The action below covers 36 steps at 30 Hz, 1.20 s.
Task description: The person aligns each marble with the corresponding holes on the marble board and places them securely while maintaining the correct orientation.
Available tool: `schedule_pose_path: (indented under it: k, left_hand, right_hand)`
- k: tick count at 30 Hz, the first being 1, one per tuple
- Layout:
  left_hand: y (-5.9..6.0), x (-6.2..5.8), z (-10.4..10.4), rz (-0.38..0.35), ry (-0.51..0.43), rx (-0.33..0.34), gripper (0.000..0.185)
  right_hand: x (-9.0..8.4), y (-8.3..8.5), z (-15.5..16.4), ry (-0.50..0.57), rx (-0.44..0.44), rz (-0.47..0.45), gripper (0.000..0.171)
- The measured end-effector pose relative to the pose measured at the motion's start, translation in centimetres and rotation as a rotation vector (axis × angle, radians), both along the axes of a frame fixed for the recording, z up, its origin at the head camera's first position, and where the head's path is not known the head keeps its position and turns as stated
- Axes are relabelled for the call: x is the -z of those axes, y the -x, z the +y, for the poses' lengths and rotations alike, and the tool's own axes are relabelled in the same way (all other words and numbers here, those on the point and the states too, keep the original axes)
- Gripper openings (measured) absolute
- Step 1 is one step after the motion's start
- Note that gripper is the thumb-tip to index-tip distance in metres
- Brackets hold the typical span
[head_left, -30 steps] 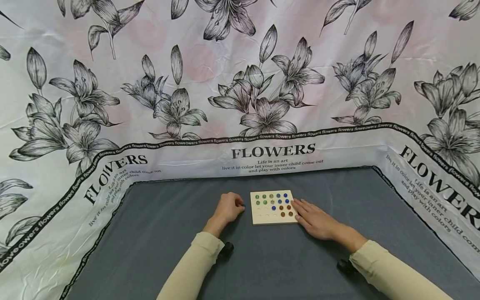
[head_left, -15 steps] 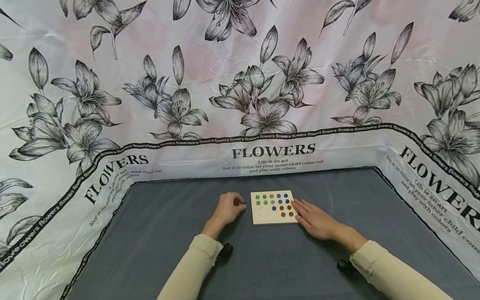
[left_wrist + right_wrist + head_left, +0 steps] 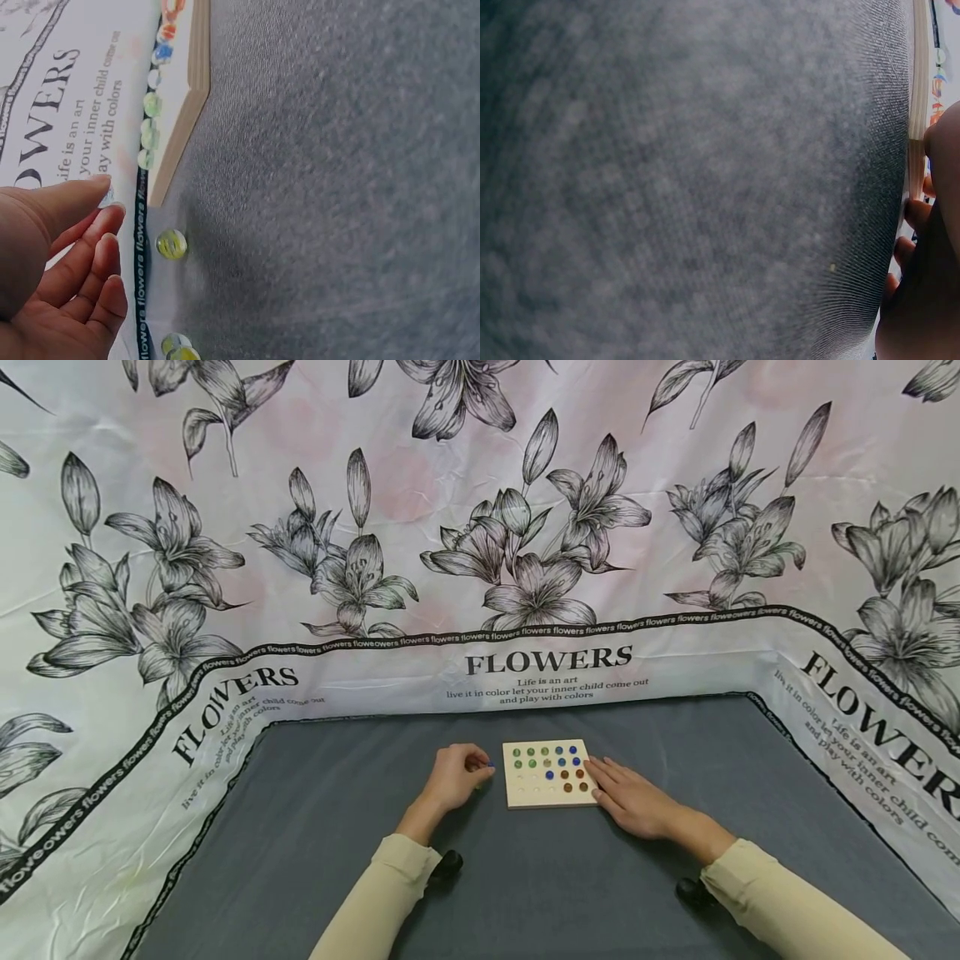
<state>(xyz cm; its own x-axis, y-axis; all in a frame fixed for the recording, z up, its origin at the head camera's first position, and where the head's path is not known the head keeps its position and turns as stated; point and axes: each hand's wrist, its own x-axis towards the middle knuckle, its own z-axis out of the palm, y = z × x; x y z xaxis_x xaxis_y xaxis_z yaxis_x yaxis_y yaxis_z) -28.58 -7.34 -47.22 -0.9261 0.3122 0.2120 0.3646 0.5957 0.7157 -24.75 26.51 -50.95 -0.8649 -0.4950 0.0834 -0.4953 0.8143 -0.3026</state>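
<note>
Left hand (image 3: 453,777) grip: fingertips pinching a blue marble (image 3: 491,766), just left of the wooden marble board (image 3: 548,796). Right hand (image 3: 628,795) grip released, fingers flat against the board's right edge, likely steadying it. Loose yellow marble (image 3: 171,244) left of board.

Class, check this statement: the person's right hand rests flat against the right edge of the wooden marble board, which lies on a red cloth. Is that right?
Not quite. The cloth is dark grey, not red, as the head view shows. The rest holds: the right hand rests flat against the right edge of the wooden marble board.
</note>
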Motion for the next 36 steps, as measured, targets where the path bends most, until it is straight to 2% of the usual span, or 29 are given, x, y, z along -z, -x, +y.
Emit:
schedule_pose_path:
  k: [11,16,23,28,36]
  left_hand:
    - [-0.9,0.1,1.3,0.01,0.003,0.042,0.013]
    - [-1.3,0.2,2.4,-0.006,0.0,0.088,0.01]
    - [-1.7,0.4,4.2,0.023,0.008,0.154,0.008]
    - [-1.9,0.5,5.3,0.022,-0.002,0.172,0.007]
    - [-1.7,0.8,6.7,0.026,-0.001,0.166,0.007]
  right_hand:
    - [0.0,0.2,0.0,-0.002,-0.005,0.0,0.056]
    - [0.0,0.2,0.1,0.006,-0.008,0.011,0.056]
    - [-0.1,-0.1,0.2,0.036,-0.025,0.06,0.056]
    - [0.1,0.1,0.2,0.026,-0.008,0.023,0.056]
    - [0.0,0.3,0.1,0.021,-0.002,-0.006,0.056]
